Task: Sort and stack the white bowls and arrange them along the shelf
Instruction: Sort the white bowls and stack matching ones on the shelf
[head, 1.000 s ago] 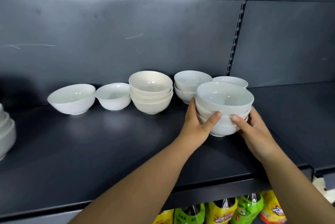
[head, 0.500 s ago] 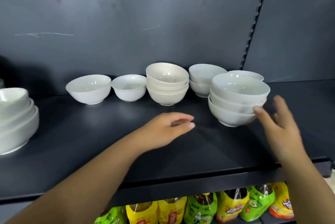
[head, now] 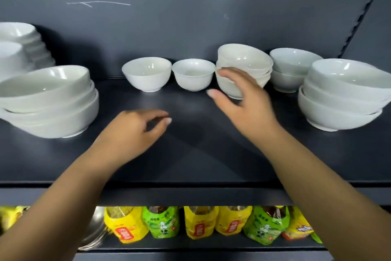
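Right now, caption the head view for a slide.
Right hand at a stack of round white glazed bowls; left hand hovers over the dark shelf.

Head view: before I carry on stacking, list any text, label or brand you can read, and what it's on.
Green bottles, lower shelf: white Chinese characters, possibly "绿茶"; too blurred to confirm.
Yellow bottles: Chinese characters on a red patch; too blurred to read.
Rightmost yellow pack: blue logo; unreadable.
White bowls: no print visible.
Back panel: white scratches only, no writing.

Bowls (head: 146, 73) on shelf (head: 190, 155); bottles (head: 160, 222) (packed) beneath
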`<state>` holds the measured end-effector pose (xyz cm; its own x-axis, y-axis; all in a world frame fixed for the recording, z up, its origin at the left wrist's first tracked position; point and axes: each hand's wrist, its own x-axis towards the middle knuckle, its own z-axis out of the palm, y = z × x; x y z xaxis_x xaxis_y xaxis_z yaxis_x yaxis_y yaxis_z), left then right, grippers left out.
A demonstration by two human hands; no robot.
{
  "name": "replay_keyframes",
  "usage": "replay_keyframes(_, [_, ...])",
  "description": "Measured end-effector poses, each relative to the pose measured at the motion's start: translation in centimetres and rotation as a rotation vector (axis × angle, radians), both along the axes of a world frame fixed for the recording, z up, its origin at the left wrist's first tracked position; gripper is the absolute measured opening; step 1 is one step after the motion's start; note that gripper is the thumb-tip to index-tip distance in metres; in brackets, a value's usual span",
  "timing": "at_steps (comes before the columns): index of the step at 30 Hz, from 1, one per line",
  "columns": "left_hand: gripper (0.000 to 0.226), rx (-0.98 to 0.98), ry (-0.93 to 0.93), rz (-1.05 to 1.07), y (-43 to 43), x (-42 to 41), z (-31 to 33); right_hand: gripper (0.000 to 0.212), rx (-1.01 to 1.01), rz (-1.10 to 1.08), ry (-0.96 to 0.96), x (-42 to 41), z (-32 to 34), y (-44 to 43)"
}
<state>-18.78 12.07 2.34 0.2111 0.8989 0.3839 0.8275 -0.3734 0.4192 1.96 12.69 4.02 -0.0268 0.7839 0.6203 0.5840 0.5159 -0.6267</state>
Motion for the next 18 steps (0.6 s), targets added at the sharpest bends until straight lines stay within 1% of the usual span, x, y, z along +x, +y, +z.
replay_keyframes(3, [0.042,0.001,0.035,0.065,-0.3,-2.2,-0.9,0.049,-0.223,0.126,-0.111,-4.5,0.0,4.2])
replay_keyframes(5, [0.05,-0.012,0.056,0.077,-0.5,-3.3,-1.7,0.052,-0.311,0.149,-0.147,-6.7,-0.6,7.0])
replay_keyframes(7, [0.059,-0.02,0.072,0.055,-0.7,-4.4,-2.7,0.052,-0.322,0.124,-0.153,-8.5,-1.6,9.6])
replay_keyframes(9, [0.061,-0.011,0.03,0.041,-0.9,-4.8,-3.4,0.059,-0.284,0.088,-0.195,-9.6,-2.6,11.4])
replay_keyframes(11, [0.058,-0.015,-0.059,0.055,-0.8,-4.8,-3.2,0.062,-0.263,0.053,-0.27,-10.6,-3.0,12.9])
replay_keyframes(13, [0.056,-0.013,-0.102,0.06,-0.5,-4.8,-3.2,0.055,-0.241,0.031,-0.321,-11.4,-3.2,14.0])
replay_keyframes(15, [0.051,-0.008,-0.127,0.057,-0.4,-4.8,-3.1,0.044,-0.213,0.008,-0.306,-11.8,-3.2,14.7])
replay_keyframes(18, [0.03,-0.04,-0.217,0.089,-0.5,-4.9,-3.0,0.039,-0.207,0.029,-0.246,-11.3,-3.2,14.5])
